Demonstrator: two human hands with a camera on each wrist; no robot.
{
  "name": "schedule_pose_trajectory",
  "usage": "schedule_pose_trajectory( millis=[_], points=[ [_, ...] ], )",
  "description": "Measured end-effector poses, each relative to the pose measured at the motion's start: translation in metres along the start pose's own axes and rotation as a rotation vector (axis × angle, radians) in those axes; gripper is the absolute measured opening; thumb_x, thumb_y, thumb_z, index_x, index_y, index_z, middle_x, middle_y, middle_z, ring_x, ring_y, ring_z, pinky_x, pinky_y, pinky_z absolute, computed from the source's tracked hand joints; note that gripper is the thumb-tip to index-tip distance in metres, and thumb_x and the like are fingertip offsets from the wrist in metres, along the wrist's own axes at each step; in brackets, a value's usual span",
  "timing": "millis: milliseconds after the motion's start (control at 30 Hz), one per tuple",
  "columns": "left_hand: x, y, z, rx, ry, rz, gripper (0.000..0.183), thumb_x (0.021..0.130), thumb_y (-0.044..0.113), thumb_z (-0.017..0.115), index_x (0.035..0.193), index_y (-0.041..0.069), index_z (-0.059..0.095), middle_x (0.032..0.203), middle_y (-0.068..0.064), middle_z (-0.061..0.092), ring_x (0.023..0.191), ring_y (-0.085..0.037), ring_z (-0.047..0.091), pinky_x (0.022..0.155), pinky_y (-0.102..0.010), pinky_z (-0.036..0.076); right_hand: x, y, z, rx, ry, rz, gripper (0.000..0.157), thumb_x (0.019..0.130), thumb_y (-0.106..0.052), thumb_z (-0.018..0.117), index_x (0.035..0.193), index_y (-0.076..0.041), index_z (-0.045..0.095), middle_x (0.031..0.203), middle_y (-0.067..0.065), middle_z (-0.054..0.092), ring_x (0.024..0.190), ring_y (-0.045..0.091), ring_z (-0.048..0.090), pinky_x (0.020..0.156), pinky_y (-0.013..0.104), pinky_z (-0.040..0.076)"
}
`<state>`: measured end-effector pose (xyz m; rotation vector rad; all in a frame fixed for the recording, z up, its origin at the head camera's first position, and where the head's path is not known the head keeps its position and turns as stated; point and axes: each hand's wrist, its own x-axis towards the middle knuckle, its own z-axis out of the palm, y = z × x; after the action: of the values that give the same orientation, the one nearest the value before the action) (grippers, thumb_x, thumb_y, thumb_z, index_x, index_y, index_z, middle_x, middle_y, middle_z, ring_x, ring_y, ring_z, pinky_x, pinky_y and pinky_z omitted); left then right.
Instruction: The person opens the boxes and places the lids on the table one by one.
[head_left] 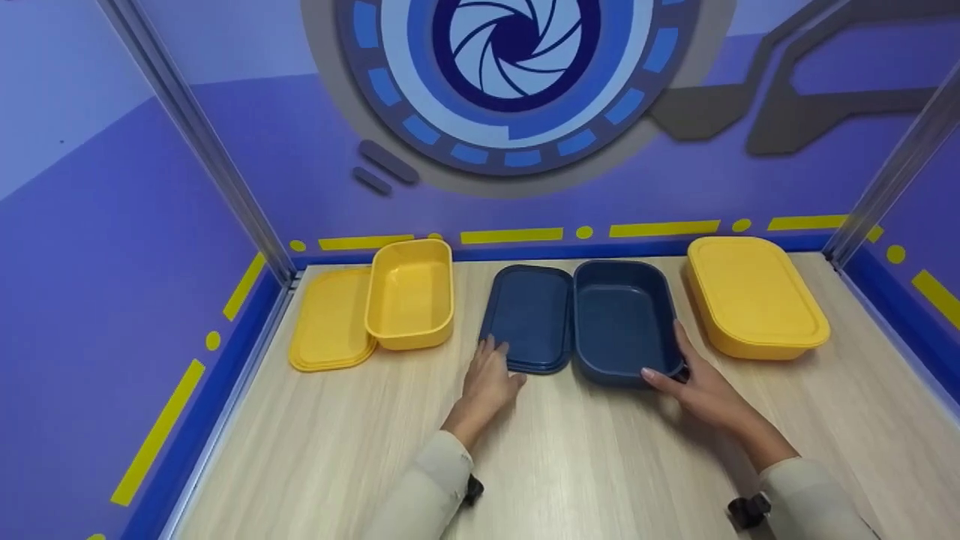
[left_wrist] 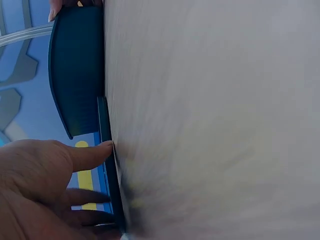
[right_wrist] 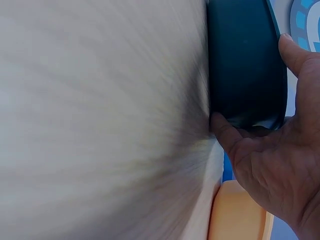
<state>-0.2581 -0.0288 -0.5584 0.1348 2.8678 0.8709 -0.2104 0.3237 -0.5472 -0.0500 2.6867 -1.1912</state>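
A navy lidless box (head_left: 626, 322) sits on the table with its open side up. My right hand (head_left: 701, 386) grips its near right corner. The thumb lies over the rim and the other fingers are against the outer wall, as the right wrist view also shows. Left of the box, edge to edge, lies a flat navy lid (head_left: 531, 315). My left hand (head_left: 487, 379) rests at the near left corner of this lid, thumb at its near edge and fingers stretched along its left side. In the left wrist view the lid (left_wrist: 104, 125) appears edge-on beside the box wall (left_wrist: 77, 70).
At the left, a yellow box (head_left: 411, 300) without its cover stands against a flat yellow lid (head_left: 330, 322), overlapping its edge. A covered yellow box (head_left: 757, 296) stands at the right. Purple panels (head_left: 255, 150) wall in the wooden table (head_left: 570, 457) at back and sides.
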Motion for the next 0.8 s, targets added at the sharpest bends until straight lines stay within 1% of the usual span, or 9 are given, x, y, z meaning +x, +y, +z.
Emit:
schedule_pose_trajectory(
  millis=[67,133,267,333,500,667,800],
  points=[
    [-0.001,0.001,0.0,0.052,-0.025,0.004,0.062,0.103,0.024,0.073,0.157,0.004,0.052,0.174,-0.026,0.03,0.165,-0.039,0.027,0.132,-0.053,0.032,0.0,0.0,0.0,-0.005,-0.002,0.0,0.113,0.101,-0.063,0.062,0.169,-0.028,-0.021,0.18,0.025,-0.004,0.162,0.059,0.014,0.124,0.079,0.019],
    [-0.002,0.002,0.0,0.123,-0.043,0.011,0.058,0.106,0.026,0.068,0.158,0.008,0.052,0.174,-0.024,0.03,0.165,-0.039,0.029,0.13,-0.053,0.034,0.0,-0.001,0.0,-0.012,-0.006,0.005,0.113,0.101,-0.064,0.062,0.169,-0.028,-0.022,0.179,0.026,-0.004,0.162,0.059,0.015,0.124,0.079,0.019],
    [-0.003,0.006,-0.003,0.25,-0.068,0.018,0.056,0.11,0.032,0.061,0.16,0.01,0.049,0.174,-0.023,0.032,0.163,-0.037,0.032,0.129,-0.053,0.035,0.001,-0.003,-0.001,-0.019,-0.017,0.021,0.114,0.1,-0.066,0.061,0.168,-0.028,-0.023,0.18,0.025,-0.005,0.162,0.059,0.014,0.124,0.079,0.02],
    [-0.003,0.008,-0.004,0.296,-0.079,0.02,0.057,0.111,0.036,0.058,0.161,0.011,0.048,0.174,-0.022,0.033,0.163,-0.036,0.033,0.128,-0.054,0.035,0.0,-0.003,-0.001,-0.017,-0.022,0.025,0.114,0.101,-0.065,0.061,0.168,-0.028,-0.023,0.18,0.025,-0.006,0.162,0.059,0.013,0.124,0.079,0.019],
    [-0.002,0.011,-0.005,0.377,-0.093,0.027,0.059,0.111,0.043,0.054,0.162,0.013,0.048,0.173,-0.02,0.036,0.16,-0.034,0.036,0.125,-0.055,0.036,0.0,-0.003,-0.003,-0.011,-0.028,0.02,0.114,0.101,-0.063,0.062,0.169,-0.026,-0.022,0.179,0.025,-0.006,0.163,0.058,0.012,0.124,0.079,0.017],
    [-0.002,0.011,-0.006,0.443,-0.074,0.049,0.059,0.11,0.043,0.057,0.161,0.013,0.05,0.17,-0.02,0.041,0.155,-0.034,0.04,0.122,-0.054,0.04,0.0,-0.004,-0.003,0.007,-0.046,0.027,0.115,0.101,-0.062,0.063,0.169,-0.025,-0.022,0.179,0.026,-0.008,0.164,0.057,0.009,0.126,0.078,0.016],
    [0.001,0.012,-0.007,0.484,-0.065,0.056,0.059,0.11,0.044,0.057,0.159,0.013,0.051,0.166,-0.02,0.046,0.149,-0.034,0.045,0.116,-0.051,0.044,0.001,-0.006,-0.004,0.019,-0.059,0.035,0.114,0.101,-0.061,0.063,0.168,-0.026,-0.023,0.179,0.025,-0.009,0.164,0.057,0.007,0.126,0.078,0.014]
  ],
)
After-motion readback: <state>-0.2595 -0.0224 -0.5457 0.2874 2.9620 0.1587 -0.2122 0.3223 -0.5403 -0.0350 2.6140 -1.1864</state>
